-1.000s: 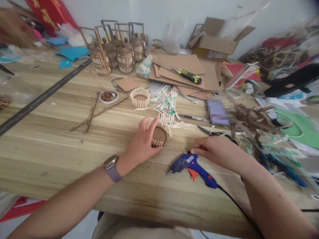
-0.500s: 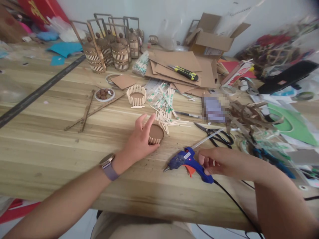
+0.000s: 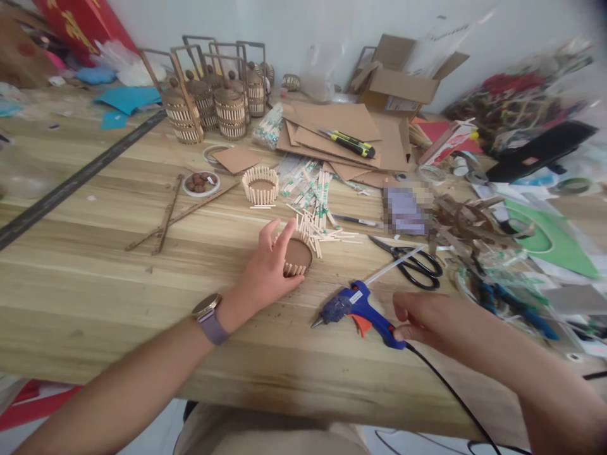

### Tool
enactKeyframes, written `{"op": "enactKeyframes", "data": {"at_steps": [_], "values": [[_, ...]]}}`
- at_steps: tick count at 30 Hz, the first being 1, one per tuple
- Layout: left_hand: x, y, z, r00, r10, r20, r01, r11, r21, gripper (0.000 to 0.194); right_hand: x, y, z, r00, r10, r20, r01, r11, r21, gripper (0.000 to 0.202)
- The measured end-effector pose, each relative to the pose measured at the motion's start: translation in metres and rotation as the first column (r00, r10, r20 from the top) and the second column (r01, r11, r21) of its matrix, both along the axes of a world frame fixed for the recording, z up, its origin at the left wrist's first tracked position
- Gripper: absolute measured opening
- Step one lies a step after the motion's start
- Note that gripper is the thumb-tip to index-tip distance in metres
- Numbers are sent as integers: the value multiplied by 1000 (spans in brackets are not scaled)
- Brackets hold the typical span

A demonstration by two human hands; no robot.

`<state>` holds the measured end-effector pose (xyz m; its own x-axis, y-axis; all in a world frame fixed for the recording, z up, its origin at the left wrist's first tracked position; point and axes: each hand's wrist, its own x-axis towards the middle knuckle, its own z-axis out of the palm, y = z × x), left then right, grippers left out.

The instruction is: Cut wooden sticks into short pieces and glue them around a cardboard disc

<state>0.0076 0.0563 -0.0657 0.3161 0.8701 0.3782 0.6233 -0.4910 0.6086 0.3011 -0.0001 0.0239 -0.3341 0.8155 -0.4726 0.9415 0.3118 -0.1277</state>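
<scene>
My left hand (image 3: 272, 268) curves round a small round cardboard base (image 3: 298, 254) with short sticks standing along its rim. The thumb lies at its near side and the fingers reach over its left and far side, hiding part of it. A blue hot glue gun (image 3: 355, 306) lies on the table to the right, nozzle pointing left, with a glue stick out of its back. Beside its handle is my right hand (image 3: 415, 319), fingers loosely bent and thumb apart, not wrapped round the handle. Several loose small sticks (image 3: 320, 230) lie just beyond the base.
Farther back stands another stick-walled ring (image 3: 260, 186), near a bowl of brown beads (image 3: 202, 183). Black scissors (image 3: 417, 266) lie beyond the glue gun, whose cord (image 3: 446, 382) runs off the front edge. Finished lidded baskets (image 3: 231, 114) and cardboard sheets (image 3: 332, 120) occupy the back.
My right hand has drawn back to the right, away from the glue gun's handle. My left hand stays at the cardboard base. The view has shifted slightly.
</scene>
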Motion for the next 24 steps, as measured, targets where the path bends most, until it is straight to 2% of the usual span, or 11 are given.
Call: {"op": "enactKeyframes", "data": {"at_steps": [2, 3, 6, 9, 12, 17, 21, 24], "values": [[0, 0, 1, 1000, -1, -3, 1, 1000, 2, 117, -2, 15, 3, 993, 69, -92, -65, 997, 52, 22], [0, 0, 1, 1000, -2, -7, 2, 1000, 8, 117, -6, 25, 3, 984, 106, -146, -88, 988, 126, 23], [0, 1, 2, 1000, -10, -19, 11, 999, 31, 117, -30, 59, -2, 979, 125, -161, -64, 939, 337, 19], [0, 1, 2, 999, -30, -12, 31, 999, 42, 118, -61, 90, -15, 979, 100, -180, -16, 909, 417, 13], [0, 0, 1, 1000, -20, -15, 20, 999, 29, 119, -83, 110, -31, 973, 130, -192, -39, 907, 420, 8], [0, -1, 1, 1000, -12, -24, 12, 1000, 20, 120, -87, 117, -41, 961, 157, -229, -47, 905, 424, 15], [0, -1, 2, 1000, -17, -25, 18, 1000, 23, 117, -75, 109, -34, 950, 154, -272, -20, 898, 439, 22], [-1, -1, 3, 999, -35, -27, 36, 999, 35, 116, -67, 100, -23, 905, 197, -377, -2, 888, 459, 20]]}}
